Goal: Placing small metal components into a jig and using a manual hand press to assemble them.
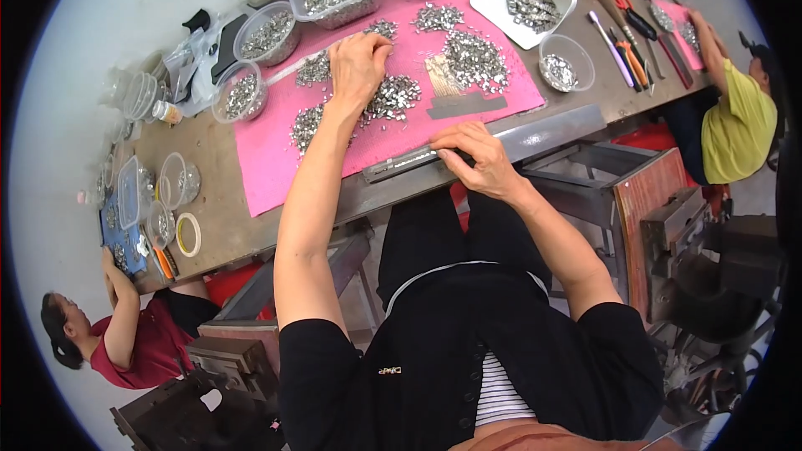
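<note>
My left hand (pixel 357 68) is over the pink mat (pixel 263 169), its fingers curled down among heaps of small silvery metal pieces (pixel 393 98). Whatever its fingertips pinch is hidden. My right hand (pixel 483 163) is lower, at the table's near edge, with thumb and fingers drawn together over a long narrow metal rail (pixel 401 164). A row of tiny shiny pieces lies along that rail. Any small part between the right fingertips is too small to make out. Just beyond this hand lie a flat grey metal bar (pixel 466 106) and a tan ridged patch (pixel 443 75).
Clear tubs (pixel 267 33) of metal pieces line the mat's far side, with a white tray (pixel 522 4) at the right. Pliers (pixel 632 58) and other hand tools lie farther right. One person in red (pixel 142 347) sits left, another in yellow (pixel 739 121) right.
</note>
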Available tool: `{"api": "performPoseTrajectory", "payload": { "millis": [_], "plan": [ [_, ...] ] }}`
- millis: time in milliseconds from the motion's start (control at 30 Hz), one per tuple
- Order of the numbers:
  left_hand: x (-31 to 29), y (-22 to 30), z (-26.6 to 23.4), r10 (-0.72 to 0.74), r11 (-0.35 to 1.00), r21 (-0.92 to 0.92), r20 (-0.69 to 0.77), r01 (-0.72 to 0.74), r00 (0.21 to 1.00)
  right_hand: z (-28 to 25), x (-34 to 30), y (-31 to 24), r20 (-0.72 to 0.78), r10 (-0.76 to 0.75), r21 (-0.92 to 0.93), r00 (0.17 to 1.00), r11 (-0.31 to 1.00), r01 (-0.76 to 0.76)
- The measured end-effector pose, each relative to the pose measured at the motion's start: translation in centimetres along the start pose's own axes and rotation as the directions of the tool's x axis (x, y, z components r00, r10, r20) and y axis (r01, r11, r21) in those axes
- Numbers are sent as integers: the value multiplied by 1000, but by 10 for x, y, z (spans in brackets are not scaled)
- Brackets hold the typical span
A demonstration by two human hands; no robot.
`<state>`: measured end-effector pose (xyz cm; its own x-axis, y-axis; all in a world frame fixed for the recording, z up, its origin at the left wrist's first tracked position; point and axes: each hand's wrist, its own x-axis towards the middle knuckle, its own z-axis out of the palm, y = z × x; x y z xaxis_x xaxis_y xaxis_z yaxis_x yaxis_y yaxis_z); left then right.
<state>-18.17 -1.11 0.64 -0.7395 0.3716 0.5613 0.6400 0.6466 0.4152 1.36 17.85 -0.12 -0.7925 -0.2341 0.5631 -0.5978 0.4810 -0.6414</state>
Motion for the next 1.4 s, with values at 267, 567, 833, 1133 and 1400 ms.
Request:
{"api": "performPoseTrajectory", "payload": {
  "millis": [267,567,833,1133,1400],
  "plan": [
    [-16,54,-21,-165,885,-364,333,289,928,-2,-1,1,12,19,30,1000,999,-19],
    [-79,74,-31,92,990,-132,294,-55,951,-27,65,48,-30,3,-256,1000,967,-11],
    [-85,73,-26,146,989,-35,183,-142,972,-1,102,81,276,26,-554,961,821,137],
    [-84,73,-28,129,992,-25,195,-126,972,-42,82,52,543,124,-576,830,775,260],
    [-85,75,-23,123,992,-24,172,-121,977,-7,84,81,396,-54,-498,917,826,264]
  ]
}}
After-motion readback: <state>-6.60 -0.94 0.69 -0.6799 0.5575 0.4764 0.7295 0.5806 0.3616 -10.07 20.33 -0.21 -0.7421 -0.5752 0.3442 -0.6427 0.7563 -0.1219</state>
